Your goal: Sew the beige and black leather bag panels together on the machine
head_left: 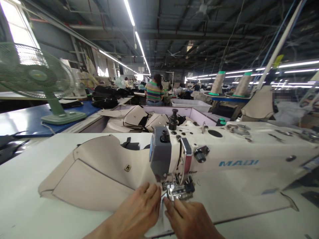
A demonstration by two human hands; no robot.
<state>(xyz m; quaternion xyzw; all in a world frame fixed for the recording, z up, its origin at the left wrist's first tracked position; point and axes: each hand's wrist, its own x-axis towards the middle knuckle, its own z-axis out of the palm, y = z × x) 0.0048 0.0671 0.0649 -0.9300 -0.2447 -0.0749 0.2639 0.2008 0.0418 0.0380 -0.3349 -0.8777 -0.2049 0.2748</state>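
A beige leather-like cover with dark piped seams and a small metal badge lies on the white table, its right end running under the head of a sewing machine. My left hand is closed, fingertips pinching the cover's edge just left of the metal presser foot. Close in front of that foot, my right hand has its fingers bent and drawn together. What lies under its fingertips is too small to make out. The needle is hidden among the metal parts.
Behind the machine, a bin holds more beige pieces. A green fan stands on a blue table at the left. Thread cones stand at the back right. A person in a striped top is farther off.
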